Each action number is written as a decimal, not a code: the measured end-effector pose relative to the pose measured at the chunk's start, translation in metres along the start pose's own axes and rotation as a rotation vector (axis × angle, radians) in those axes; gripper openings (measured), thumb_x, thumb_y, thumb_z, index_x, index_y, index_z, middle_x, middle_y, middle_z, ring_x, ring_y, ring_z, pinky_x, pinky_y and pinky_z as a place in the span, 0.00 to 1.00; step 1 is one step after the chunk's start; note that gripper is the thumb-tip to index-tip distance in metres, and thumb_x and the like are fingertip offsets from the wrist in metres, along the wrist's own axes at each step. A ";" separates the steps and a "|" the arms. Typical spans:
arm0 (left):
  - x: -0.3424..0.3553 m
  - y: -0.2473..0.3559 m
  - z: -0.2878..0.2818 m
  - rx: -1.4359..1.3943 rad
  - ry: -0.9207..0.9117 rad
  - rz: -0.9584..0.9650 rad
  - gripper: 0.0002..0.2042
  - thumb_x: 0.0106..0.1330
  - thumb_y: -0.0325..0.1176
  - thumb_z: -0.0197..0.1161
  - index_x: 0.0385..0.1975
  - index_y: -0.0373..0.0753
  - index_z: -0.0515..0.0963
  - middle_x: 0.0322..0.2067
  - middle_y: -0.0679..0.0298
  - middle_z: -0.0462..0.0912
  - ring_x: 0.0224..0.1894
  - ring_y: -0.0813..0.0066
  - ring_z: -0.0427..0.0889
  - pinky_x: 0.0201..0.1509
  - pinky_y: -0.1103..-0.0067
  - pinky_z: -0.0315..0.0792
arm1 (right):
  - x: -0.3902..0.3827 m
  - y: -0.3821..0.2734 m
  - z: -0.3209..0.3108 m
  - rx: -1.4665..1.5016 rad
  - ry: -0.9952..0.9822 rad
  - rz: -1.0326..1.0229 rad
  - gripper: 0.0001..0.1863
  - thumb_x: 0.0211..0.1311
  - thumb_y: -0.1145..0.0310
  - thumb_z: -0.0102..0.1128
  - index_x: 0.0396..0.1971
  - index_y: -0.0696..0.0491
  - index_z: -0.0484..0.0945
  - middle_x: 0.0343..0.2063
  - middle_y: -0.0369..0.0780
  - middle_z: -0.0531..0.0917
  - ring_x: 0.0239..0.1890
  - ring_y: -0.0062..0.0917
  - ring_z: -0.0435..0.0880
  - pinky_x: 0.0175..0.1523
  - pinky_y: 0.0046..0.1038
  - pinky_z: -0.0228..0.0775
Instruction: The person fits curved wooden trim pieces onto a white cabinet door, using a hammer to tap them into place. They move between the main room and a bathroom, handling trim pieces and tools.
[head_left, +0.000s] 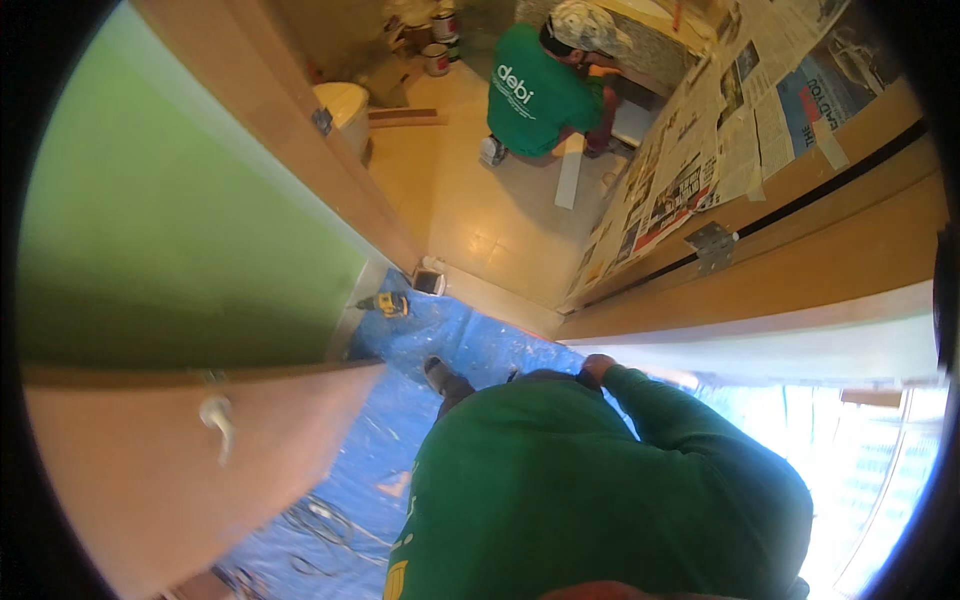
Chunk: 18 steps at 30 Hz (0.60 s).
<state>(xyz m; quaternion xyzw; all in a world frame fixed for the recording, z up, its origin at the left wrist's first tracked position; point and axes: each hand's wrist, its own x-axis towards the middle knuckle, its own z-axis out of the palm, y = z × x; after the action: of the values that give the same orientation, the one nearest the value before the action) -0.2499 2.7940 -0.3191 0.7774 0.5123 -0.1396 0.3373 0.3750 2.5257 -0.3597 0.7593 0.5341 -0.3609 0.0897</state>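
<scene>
My right hand (599,369) is at my right hip beside the dark trousers, fingers curled; what they hold, if anything, is hidden. My left hand is not in view. My green-sleeved forearm and torso fill the lower middle. Below me lies a blue plastic sheet (470,330) with a yellow cordless drill (392,305) on it, beside a small dark open container (429,282) at the threshold.
A co-worker in green (535,95) crouches inside the small room, beside a white strip (568,170). A newspaper-covered surface (740,120) borders the right. At left are an open door (140,460) and green wall (170,220). Cables (320,520) lie on the sheet.
</scene>
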 end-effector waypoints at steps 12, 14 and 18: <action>0.319 0.183 -0.247 -0.417 -0.132 0.370 0.08 0.67 0.34 0.68 0.40 0.37 0.82 0.38 0.60 0.86 0.44 0.69 0.84 0.53 0.72 0.77 | 0.071 -0.051 -0.066 0.288 0.142 0.235 0.15 0.60 0.60 0.59 0.41 0.51 0.87 0.45 0.52 0.86 0.49 0.47 0.86 0.55 0.45 0.78; 0.342 0.214 -0.257 -0.420 -0.143 0.373 0.08 0.67 0.33 0.67 0.41 0.37 0.82 0.39 0.60 0.86 0.45 0.69 0.84 0.54 0.72 0.77 | 0.090 -0.057 -0.099 0.132 0.181 0.134 0.12 0.59 0.63 0.59 0.39 0.49 0.87 0.41 0.49 0.86 0.47 0.45 0.86 0.52 0.44 0.79; 0.375 0.277 -0.243 -0.525 -0.234 0.447 0.07 0.67 0.31 0.67 0.40 0.36 0.82 0.36 0.64 0.87 0.40 0.75 0.85 0.48 0.77 0.78 | 0.138 -0.036 -0.137 0.108 0.222 0.222 0.09 0.60 0.66 0.58 0.35 0.49 0.86 0.37 0.45 0.87 0.43 0.42 0.87 0.48 0.44 0.79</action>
<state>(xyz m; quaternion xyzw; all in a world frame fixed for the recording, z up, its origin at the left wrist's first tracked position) 0.1293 3.1513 -0.2462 0.7357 0.3059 -0.0141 0.6041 0.4287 2.7152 -0.3403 0.8525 0.4335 -0.2909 0.0285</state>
